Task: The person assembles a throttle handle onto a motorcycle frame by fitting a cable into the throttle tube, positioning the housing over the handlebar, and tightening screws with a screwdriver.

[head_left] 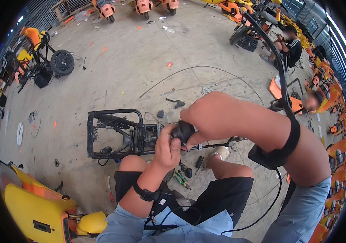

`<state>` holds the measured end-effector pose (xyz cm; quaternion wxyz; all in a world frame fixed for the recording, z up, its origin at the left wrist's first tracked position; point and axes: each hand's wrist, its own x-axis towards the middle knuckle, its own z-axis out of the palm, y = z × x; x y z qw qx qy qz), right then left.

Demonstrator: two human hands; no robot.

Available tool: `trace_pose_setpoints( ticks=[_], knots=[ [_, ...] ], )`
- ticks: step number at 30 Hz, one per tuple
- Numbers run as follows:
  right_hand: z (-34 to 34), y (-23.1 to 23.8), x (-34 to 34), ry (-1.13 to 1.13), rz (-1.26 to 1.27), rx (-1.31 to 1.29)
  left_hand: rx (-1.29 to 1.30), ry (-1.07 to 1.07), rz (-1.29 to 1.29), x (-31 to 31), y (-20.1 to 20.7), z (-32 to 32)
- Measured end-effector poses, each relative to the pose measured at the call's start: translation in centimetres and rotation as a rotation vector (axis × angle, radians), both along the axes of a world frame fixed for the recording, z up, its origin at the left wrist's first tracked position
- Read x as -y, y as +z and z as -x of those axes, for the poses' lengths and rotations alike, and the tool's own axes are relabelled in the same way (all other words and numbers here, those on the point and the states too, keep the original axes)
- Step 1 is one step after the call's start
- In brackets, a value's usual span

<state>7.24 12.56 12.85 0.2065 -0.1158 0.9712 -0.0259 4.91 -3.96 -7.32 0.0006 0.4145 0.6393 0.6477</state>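
Over black frame (141,137) | black part (184,130), perhaps round | half hidden by fingers (175,146)

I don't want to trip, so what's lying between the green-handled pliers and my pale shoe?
In the head view, a black cylindrical part lies between the pliers and the shoe, with a rounded black piece nearer the pliers.

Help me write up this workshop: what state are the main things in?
Black part: held above the floor
Left hand: closed around it
Right hand: gripping it
Black frame: bare, without body panels
Pliers: lying down
Long cable: uncoiled, bowed across the floor
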Motion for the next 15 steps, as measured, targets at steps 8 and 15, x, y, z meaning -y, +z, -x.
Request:
trace_pose_setpoints(
  ticks=[8,15],
  knots=[
    [-0.3,-1.4,-0.8,-0.022,0.069,-0.107,0.274,-0.003,-0.034,-0.5,-0.5,0.0],
    [-0.2,-2.7,-0.2,0.1,0.059,-0.198,0.294,0.0,-0.135,-1.1,-1.4,0.0]
  ],
)
